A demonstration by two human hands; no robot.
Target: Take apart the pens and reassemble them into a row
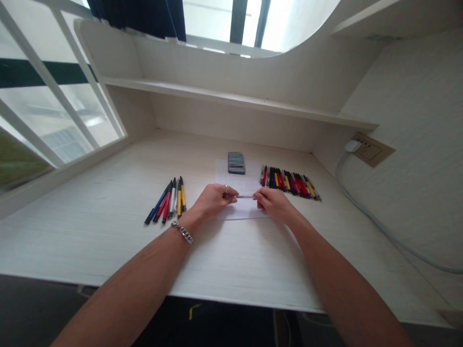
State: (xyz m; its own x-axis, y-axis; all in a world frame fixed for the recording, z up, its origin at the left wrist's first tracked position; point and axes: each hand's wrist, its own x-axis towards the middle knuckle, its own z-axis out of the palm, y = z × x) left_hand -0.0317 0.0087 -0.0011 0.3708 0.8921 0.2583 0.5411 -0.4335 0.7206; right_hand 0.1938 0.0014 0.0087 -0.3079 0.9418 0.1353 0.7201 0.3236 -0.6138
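Observation:
My left hand [213, 200] and my right hand [273, 202] meet over a white sheet of paper [240, 185] in the middle of the desk [108, 226]. Each hand pinches one end of a thin pen part [245, 196] stretched between them. The left wrist wears a metal chain bracelet [183, 232]. To the left lies a small group of several pens [168, 200]. A longer row of several pens [289, 183] lies to the right of the paper.
A dark phone [236, 162] rests on the far end of the paper. A grey cable [376, 221] runs from a wall socket [369, 149] along the right side. A shelf [231, 99] hangs above the desk's back.

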